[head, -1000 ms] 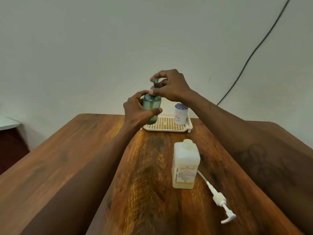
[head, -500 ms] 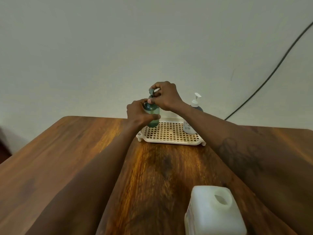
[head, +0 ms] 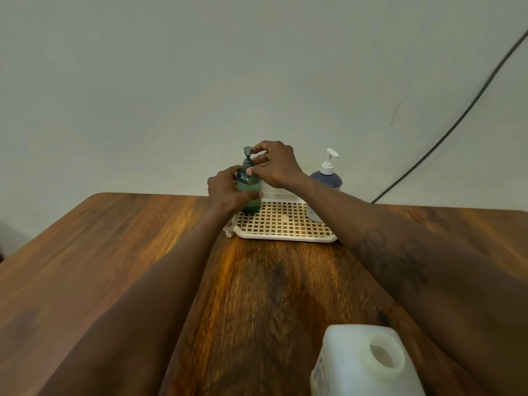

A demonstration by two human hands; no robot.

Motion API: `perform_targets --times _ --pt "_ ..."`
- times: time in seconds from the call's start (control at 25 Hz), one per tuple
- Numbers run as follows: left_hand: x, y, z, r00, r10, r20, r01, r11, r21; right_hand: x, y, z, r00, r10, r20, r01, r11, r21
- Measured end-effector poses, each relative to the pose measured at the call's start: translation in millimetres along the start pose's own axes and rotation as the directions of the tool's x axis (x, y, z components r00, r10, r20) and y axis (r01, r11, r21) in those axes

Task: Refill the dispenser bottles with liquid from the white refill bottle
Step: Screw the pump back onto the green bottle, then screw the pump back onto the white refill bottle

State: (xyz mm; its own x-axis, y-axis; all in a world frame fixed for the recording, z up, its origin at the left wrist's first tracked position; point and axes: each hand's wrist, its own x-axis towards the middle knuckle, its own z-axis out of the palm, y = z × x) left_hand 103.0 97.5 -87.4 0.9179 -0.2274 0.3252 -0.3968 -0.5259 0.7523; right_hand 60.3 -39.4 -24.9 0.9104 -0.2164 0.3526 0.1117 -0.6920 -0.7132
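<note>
A green dispenser bottle stands upright at the left end of a cream perforated tray by the wall. My left hand is wrapped round its body. My right hand pinches the collar of its green pump head, which sits on the neck. A blue-topped dispenser bottle with a white pump stands at the tray's right end, partly behind my right forearm. The white refill bottle stands uncapped at the near edge of the view, its mouth open.
Everything rests on a brown wooden table set against a pale wall. A dark cable runs diagonally down the wall at the right, ending behind the table's back edge.
My head has tilted and come closer, so the refill bottle has slid to the bottom of the view. Both hands stay on the green bottle. The loose white pump on the table has left the view.
</note>
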Motion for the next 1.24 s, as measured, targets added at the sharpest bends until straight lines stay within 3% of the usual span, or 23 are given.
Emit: perform_targets --times 0.2,0.36,0.56,0.76,0.84,1.04,1.12,1.24 --pt "-18.7 9.4 -13.5 0.997 -0.037 0.075 0.034 0.999 0.03 -23.5 -7.7 -17.9 0.998 -0.026 -0.057 0.023 0.999 -0.042" --pt "-53.9 26.1 -35.6 0.996 0.092 0.01 -0.092 0.995 0.042 -61.2 -22.3 -40.5 0.997 -0.031 -0.075 0.027 0.998 -0.051" --pt "-118.5 72.0 -67.8 0.982 0.159 0.107 -0.16 0.987 0.002 -135.9 -33.0 -78.2 0.996 -0.038 -0.086 0.034 0.999 -0.042" --pt "-230.5 107.3 -100.1 0.949 0.159 0.271 -0.098 0.969 -0.226 -224.4 -38.1 -121.0 0.996 0.001 -0.085 -0.01 0.995 -0.1" --pt "-271.8 116.5 -102.0 0.914 0.208 0.347 -0.126 0.962 -0.243 -262.7 -37.2 -132.2 1.0 -0.008 -0.003 0.007 0.984 -0.18" --pt "-310.1 112.7 -97.0 0.863 0.253 0.437 -0.044 0.9 -0.433 -339.4 -25.7 -148.0 0.956 -0.016 0.294 0.13 0.919 -0.373" --pt "-320.1 112.8 -93.6 0.862 0.242 0.447 -0.048 0.914 -0.402 -362.3 -22.1 -152.7 0.886 0.071 0.459 0.121 0.919 -0.374" --pt "-333.3 116.0 -85.5 0.893 0.235 0.384 -0.121 0.947 -0.298 -385.8 -21.7 -151.5 0.691 0.192 0.697 0.148 0.906 -0.397"
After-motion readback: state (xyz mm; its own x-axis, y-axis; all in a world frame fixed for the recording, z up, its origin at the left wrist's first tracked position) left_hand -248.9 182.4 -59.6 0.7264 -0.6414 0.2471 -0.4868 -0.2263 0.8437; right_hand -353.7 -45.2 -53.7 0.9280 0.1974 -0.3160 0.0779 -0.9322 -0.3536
